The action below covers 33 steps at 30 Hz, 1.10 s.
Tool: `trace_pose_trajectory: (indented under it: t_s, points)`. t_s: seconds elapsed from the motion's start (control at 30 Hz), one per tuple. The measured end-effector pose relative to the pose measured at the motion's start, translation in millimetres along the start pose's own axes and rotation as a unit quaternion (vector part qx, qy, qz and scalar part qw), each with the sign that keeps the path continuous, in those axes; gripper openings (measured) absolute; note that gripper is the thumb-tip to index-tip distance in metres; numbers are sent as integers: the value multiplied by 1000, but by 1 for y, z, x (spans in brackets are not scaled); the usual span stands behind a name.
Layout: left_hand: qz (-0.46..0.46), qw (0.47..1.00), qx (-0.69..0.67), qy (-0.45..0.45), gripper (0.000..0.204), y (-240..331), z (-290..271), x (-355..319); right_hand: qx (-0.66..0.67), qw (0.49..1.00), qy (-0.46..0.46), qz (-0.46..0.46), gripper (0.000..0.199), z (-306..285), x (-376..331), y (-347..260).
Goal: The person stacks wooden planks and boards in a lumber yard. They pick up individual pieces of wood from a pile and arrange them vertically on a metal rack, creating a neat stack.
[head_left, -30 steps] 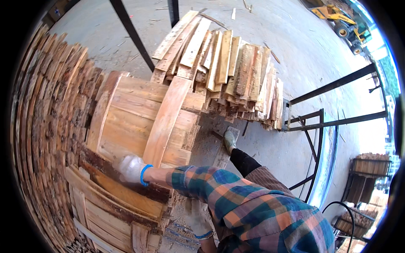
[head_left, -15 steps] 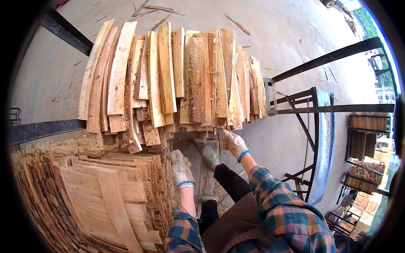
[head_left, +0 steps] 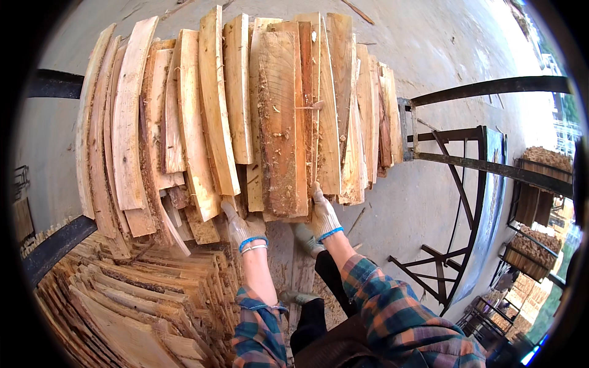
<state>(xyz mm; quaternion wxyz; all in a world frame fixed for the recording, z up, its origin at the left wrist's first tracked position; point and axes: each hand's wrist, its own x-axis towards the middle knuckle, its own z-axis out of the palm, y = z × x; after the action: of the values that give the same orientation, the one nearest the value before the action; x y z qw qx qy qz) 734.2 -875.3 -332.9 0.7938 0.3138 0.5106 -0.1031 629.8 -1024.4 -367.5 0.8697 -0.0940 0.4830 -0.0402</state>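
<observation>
A row of rough-sawn wooden boards (head_left: 208, 98) lies side by side in front of me, near ends pointing toward me. Both my hands wear pale knit gloves with blue cuffs. My left hand (head_left: 246, 229) is at the near ends left of the middle, thumb up against a board's end and fingers partly hidden under the boards. My right hand (head_left: 324, 216) grips the near end of a board right of the wide bark-flecked board (head_left: 280, 129), thumb on top, fingers hidden beneath.
Stacked thin boards (head_left: 141, 306) fill the lower left. Black metal bars (head_left: 491, 89) flank the row on both sides. A metal frame with a bluish panel (head_left: 485, 214) stands at right, with crates of wood (head_left: 532, 251) beyond. My shoes (head_left: 305, 238) are below the boards.
Both hands have moved to the boards' near ends and taken hold there; the right was lower and apart from them before. My view has shifted closer to the row.
</observation>
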Motion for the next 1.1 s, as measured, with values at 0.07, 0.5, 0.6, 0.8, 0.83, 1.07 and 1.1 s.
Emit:
trace_pose_trajectory:
  t_s: [0.07,0.5,0.6,0.8,0.83,1.07,1.1]
  points:
    - [30,999,20,-12,59,-19,0,-4,-25,999,-30,-27,60,3,-14,-4]
    - [-70,990,62,-103,69,-60,-7,-14,-163,981,-25,-103,49,-14,-14,-11]
    - [23,982,166,-85,71,-72,-7,-13,-172,981,-14,-85,53,-20,-14,-16]
    - [190,824,496,-197,67,-103,-115,12,-174,982,-2,-75,58,-7,-55,-15]
    - [170,822,507,-198,67,-98,-100,-6,-181,981,13,-76,59,-22,-58,-12]
    - [-116,981,38,-153,64,-66,-151,-85,-136,985,-104,11,65,-105,-113,27]
    - [-130,983,65,-109,62,-67,-178,-64,-134,984,-102,53,67,-123,-107,25]
